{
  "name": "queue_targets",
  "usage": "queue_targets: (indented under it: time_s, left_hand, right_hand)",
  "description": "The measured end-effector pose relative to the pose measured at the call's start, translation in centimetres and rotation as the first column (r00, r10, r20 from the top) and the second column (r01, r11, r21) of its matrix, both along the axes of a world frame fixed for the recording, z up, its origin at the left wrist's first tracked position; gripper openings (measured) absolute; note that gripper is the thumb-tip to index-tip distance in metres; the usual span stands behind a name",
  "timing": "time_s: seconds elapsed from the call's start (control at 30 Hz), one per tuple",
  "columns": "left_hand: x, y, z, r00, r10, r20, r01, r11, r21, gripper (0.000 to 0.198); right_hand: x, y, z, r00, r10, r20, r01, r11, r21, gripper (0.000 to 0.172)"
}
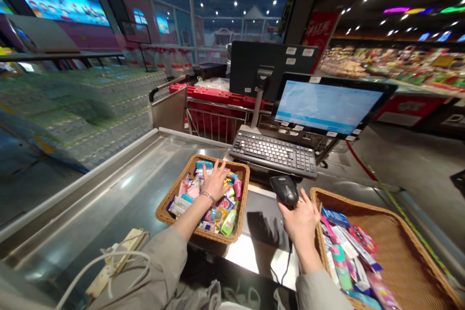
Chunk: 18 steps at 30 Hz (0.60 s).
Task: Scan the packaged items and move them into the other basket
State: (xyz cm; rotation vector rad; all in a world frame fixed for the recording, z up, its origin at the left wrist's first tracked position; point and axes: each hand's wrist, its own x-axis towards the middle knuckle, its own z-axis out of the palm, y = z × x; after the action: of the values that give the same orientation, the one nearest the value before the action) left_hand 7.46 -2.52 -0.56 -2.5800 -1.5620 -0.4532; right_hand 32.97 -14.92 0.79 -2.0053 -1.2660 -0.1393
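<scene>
My left hand [216, 183], fingers spread, lies over the small packaged goods in a square wicker basket [244, 198]; whether it touches one of them I cannot tell. Colourful little packets and a lime-green item [228, 223] show around it. My right hand [301, 218] is closed around a black handheld barcode scanner [284, 190], its cable hanging down. Right of this hand stands a larger wicker basket [399, 247]. In its left part lie a blue box [334, 217], a green bottle with a pink top [341, 266] and several packets.
A black keyboard [276, 152] and a lit monitor [329, 104] stand beyond the scanner. At the lower left, a power strip [116, 259] with white cables rests on the metal counter [127, 189]. Red crates [214, 111] are behind the counter; stacked bottle packs [90, 111] stand left.
</scene>
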Motion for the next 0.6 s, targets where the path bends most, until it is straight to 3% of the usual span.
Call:
queue_targets:
  time_s: [0.23,0.6]
  left_hand:
    - [-1.4,1.9,-1.2,0.996,0.06,-0.069,-0.061,0.998,-0.011,0.051]
    - [-1.1,5.0,-1.9,0.992,0.058,-0.114,-0.065,0.996,-0.063,0.049]
  right_hand:
    - [-0.8,0.7,0.2,0.999,0.042,-0.005,-0.041,0.999,0.014,0.041]
    - [-0.3,0.7,0.8,0.999,0.026,0.041,-0.026,1.0,0.013,0.04]
